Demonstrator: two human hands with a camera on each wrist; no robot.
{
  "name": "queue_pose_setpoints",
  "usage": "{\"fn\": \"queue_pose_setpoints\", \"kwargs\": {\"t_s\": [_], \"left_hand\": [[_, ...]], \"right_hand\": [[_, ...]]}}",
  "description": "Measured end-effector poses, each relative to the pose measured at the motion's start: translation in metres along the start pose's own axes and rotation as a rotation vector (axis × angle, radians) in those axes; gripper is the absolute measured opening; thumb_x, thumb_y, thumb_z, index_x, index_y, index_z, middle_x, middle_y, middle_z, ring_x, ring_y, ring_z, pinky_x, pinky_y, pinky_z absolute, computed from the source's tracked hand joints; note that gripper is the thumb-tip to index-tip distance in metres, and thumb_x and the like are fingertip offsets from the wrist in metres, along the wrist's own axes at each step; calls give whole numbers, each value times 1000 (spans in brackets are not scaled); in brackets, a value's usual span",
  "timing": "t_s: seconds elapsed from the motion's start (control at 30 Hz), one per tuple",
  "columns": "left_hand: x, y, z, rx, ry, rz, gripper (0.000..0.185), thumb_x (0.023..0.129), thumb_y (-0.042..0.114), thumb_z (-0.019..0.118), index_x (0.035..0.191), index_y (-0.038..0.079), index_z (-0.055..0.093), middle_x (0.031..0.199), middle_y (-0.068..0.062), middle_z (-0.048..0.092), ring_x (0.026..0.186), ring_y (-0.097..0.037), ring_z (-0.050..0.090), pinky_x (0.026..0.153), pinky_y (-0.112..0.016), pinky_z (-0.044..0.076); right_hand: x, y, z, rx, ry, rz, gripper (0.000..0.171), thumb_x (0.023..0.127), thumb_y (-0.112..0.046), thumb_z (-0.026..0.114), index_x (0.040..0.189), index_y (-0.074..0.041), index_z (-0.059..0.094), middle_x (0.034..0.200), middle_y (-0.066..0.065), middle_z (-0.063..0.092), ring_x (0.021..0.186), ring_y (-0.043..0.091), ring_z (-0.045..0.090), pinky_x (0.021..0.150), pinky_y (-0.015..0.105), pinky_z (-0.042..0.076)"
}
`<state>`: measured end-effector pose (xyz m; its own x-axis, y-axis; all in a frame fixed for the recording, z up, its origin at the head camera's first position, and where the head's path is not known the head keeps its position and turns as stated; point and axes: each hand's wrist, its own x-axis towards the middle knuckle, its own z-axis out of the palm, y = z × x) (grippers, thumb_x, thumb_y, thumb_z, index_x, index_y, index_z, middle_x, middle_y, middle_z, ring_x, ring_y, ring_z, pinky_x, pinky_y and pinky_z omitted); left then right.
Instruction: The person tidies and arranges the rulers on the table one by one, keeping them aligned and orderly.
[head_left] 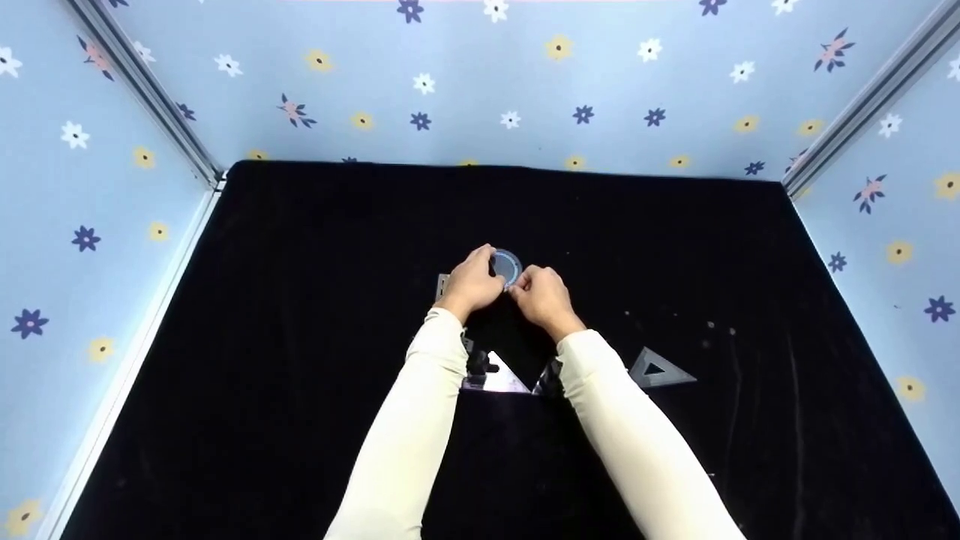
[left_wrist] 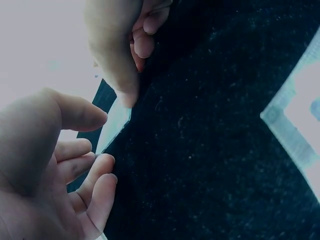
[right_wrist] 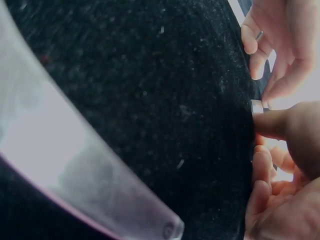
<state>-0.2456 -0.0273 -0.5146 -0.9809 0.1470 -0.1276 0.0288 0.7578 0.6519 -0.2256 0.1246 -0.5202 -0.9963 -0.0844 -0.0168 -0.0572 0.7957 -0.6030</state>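
Both hands meet over the black tabletop (head_left: 300, 337): the left hand (head_left: 472, 281) and right hand (head_left: 541, 296) each pinch the round clear protractor (head_left: 508, 266) held between their fingertips.

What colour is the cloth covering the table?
Black; the cloth shows best in the head view.
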Motion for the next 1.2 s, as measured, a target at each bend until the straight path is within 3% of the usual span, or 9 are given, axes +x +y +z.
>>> {"fn": "queue_pose_setpoints", "kwargs": {"t_s": [0.27, 0.57, 0.8, 1.2], "left_hand": [[-1, 0, 1, 12, 7, -15, 60, 92, 23, 59, 150, 11, 45, 156, -5, 41, 138, -26, 44, 112, -35, 35], [-2, 2, 1, 34, 15, -22, 61, 93, 25, 60, 150, 12, 44, 156, -3, 41, 135, -27, 46, 110, -38, 37], [-3, 2, 2, 47, 12, -38, 61, 93, 26, 60, 151, 14, 44, 157, -1, 40, 134, -28, 48, 108, -42, 39], [-1, 5, -1, -1, 42, -65, 55, 94, 25, 60, 146, 14, 48, 151, -2, 47, 130, -27, 51, 107, -40, 39]], "right_hand": [[-2, 0, 2, 9, -10, 32, 23, 82, -26, 81, 86, -8, 67, 92, 7, 59, 89, 26, 58, 84, 41, 48], [-3, 2, 6, -33, 7, 5, 21, 87, -27, 77, 88, -10, 64, 91, 5, 56, 88, 25, 56, 83, 41, 47], [-2, 5, 3, 2, 12, -44, 17, 85, -20, 77, 86, -8, 66, 86, 5, 56, 85, 26, 56, 81, 41, 47], [-1, 2, 4, 31, 40, 4, 18, 87, -22, 77, 81, -10, 66, 84, 6, 58, 83, 26, 59, 81, 40, 48]]}}
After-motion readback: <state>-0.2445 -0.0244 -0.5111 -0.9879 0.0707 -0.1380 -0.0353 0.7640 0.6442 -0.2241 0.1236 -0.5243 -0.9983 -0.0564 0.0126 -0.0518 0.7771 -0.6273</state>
